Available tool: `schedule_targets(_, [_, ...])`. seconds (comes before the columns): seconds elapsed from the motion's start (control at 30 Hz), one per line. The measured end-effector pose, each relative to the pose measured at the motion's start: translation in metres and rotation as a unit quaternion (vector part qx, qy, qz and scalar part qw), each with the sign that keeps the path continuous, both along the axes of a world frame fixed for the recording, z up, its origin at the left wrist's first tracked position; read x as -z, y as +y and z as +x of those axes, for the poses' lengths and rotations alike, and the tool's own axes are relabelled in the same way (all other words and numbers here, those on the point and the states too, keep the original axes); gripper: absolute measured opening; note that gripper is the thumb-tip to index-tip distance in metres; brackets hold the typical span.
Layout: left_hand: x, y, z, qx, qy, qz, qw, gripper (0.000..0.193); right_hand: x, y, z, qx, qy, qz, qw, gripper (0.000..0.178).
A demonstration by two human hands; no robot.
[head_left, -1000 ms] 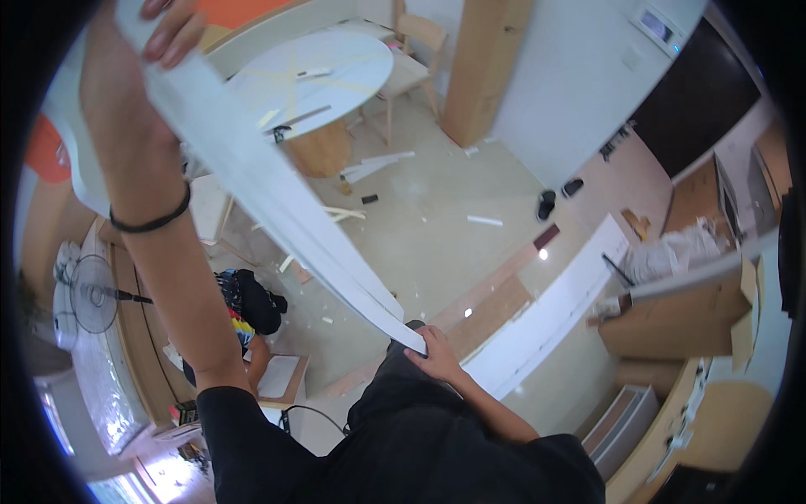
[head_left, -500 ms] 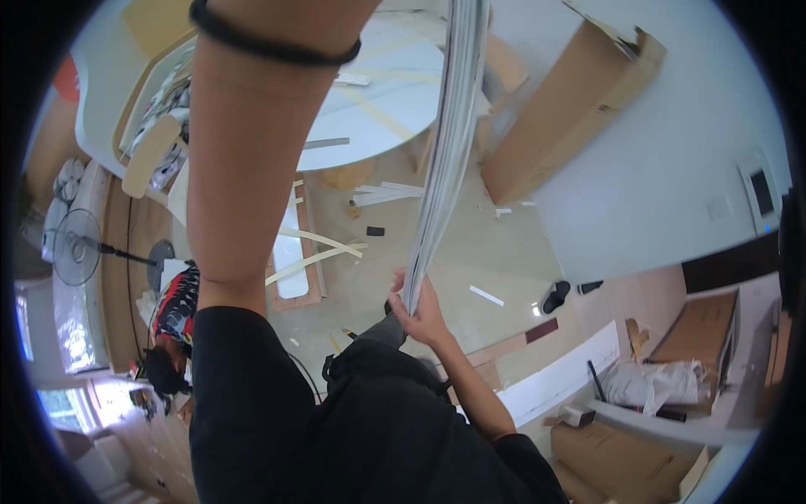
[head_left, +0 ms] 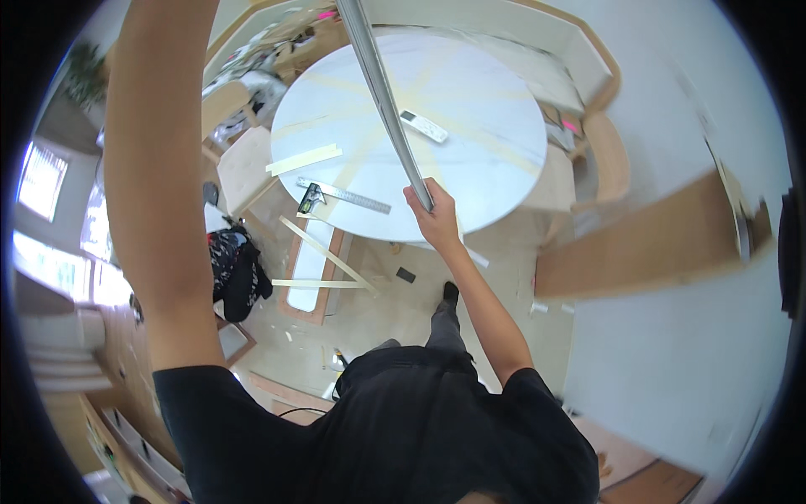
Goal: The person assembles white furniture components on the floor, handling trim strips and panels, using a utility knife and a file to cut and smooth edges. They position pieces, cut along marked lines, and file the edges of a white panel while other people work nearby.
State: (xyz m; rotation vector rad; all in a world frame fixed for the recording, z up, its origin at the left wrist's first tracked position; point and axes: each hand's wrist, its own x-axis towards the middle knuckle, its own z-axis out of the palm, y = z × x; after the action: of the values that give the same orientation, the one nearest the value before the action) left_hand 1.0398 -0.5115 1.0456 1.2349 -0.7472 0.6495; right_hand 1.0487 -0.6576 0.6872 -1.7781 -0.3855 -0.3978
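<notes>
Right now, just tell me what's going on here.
A person's right hand grips the near end of a long grey piece, which runs up out of the picture, in front of a round white table. The left arm is raised, with the left hand out of view. On the table lie a metal square and a white remote control.

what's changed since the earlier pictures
The view has swung toward the round table. The long strip has turned to show a narrow edge, its lower end now overlapping the table in view. The left hand has left view. The right hand still grips it; the remote remains on the table.
</notes>
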Motion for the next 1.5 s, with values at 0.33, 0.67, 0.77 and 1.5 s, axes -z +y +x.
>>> schedule_targets(0.33, [0.014,-0.031,0.103,-0.191,0.029,0.030,0.981,0.038,0.079,-0.001,0.144,-0.157,0.073,-0.022,0.985,0.014])
schedule_targets(0.67, [0.012,-0.068,0.122,-0.286,0.031,0.071,0.955,0.036,0.151,-0.028,0.150,-0.137,0.165,0.065,0.974,0.016])
schedule_targets(0.77, [0.014,-0.077,0.128,-0.304,0.032,0.078,0.949,0.035,0.175,-0.034,0.151,-0.116,0.244,0.070,0.960,0.023])
schedule_targets(1.5, [-0.016,0.064,0.165,-0.267,0.037,-0.095,0.958,0.030,0.156,-0.115,0.154,-0.201,0.064,-0.090,0.973,0.039])
